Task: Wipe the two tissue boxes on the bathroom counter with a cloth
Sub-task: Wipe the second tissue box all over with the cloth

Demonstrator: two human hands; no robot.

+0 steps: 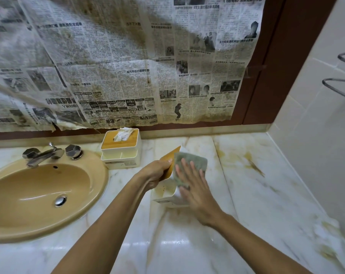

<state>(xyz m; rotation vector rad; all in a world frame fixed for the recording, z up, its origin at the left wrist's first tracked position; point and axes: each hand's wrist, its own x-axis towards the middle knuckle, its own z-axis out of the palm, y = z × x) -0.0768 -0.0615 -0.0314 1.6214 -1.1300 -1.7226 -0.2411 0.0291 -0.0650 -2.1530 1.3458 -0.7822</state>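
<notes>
One white tissue box [166, 191] with a wooden lid is lifted and tipped on its side above the marble counter [266, 190]. My left hand [157, 174] grips it by the lid end. My right hand [193, 182] presses a grey-green cloth [195, 162] flat against the box's side, fingers straight. The second tissue box [121, 153], white with a wooden top and tissue sticking out, stands upright against the back wall beside the sink.
A tan sink [39, 196] with a chrome faucet [43, 155] fills the left. Stained newspaper [128, 66] covers the wall behind. A tiled wall with metal rails [341, 84] closes the right side. Yellow-brown stains mark the counter at right.
</notes>
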